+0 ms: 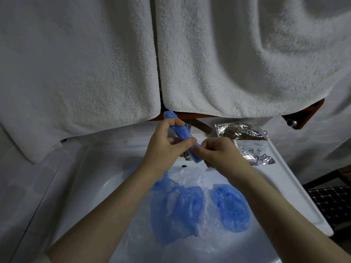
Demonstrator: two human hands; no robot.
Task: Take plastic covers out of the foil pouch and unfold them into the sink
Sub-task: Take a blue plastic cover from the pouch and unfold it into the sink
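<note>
You are standing at a white sink [296, 188] in a dim bathroom, looking down into the basin. Nearest you, unfolded blue plastic covers [230, 207] lie crumpled in the basin, mixed with some clear plastic film [188, 177]. Above them, your two hands meet over the basin. Your left hand [163, 147] grips a folded blue cover [181, 132], still a tight roll, between thumb and curled fingers. Your right hand [220, 154] pinches the lower end of that same roll. Beyond your right hand, the crinkled silver foil pouch [241, 131] rests on the sink's back right ledge. Farthest away, two white towels [228, 63] hang side by side from a brown wooden rail [303, 116], filling the upper view.
</note>
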